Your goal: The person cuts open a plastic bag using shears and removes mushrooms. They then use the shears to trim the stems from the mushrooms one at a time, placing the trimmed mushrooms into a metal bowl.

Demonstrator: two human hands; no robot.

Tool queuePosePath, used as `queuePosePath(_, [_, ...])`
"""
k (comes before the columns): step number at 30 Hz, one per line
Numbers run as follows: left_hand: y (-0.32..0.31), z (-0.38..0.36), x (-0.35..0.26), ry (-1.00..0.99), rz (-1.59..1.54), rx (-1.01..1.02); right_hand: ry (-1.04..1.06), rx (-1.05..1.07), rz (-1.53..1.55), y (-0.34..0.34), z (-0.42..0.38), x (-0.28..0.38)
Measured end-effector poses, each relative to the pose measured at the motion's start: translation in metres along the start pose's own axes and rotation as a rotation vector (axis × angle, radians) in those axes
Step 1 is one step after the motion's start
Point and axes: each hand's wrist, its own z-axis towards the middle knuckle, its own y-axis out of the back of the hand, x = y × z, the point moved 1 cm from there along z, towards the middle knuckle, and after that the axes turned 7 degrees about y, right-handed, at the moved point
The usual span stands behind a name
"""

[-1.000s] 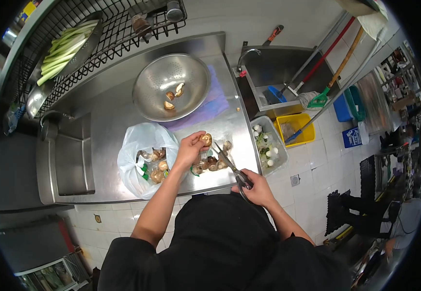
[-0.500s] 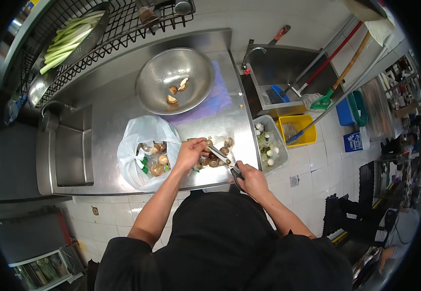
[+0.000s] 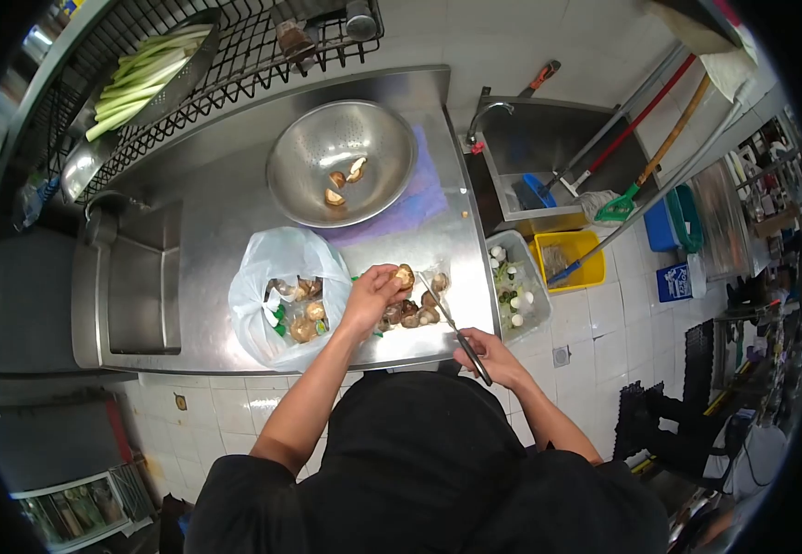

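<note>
My left hand [image 3: 371,297] pinches a brown mushroom [image 3: 405,276] above the steel counter, its pale underside partly turned up. In my right hand [image 3: 497,357] are scissors [image 3: 471,356] with dark handles, their blades pointing up and left towards that mushroom without touching it. Below the blades lies a pile of mushrooms [image 3: 410,318]. Left of my left hand, an open white plastic bag [image 3: 251,268] holds more mushrooms. A steel colander [image 3: 292,189] stands behind, with a few mushroom pieces [image 3: 335,197] inside.
A purple cloth [image 3: 428,196] lies partly under the colander. Beyond the counter's right edge are a clear tub [image 3: 538,319] of white-and-green vegetables, a yellow bin [image 3: 588,276] and a sink [image 3: 558,111] with long handles leaning over it. Green stalks [image 3: 147,74] sit on the upper rack.
The mushroom in my left hand has tipped, showing its underside. My right hand has drawn slightly right and down, and the scissor blades have come away from the mushroom and turned steeper.
</note>
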Motion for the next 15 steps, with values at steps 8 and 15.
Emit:
queuePosePath(8, [0.002,0.012,-0.058,-0.332,-0.061,-0.154,0.289,0.113,0.149,-0.036,0.071,0.062])
queuePosePath(15, [0.032,0.045,-0.133,-0.414,-0.148,-0.321,0.379,0.034,0.149,-0.051,0.138,0.113])
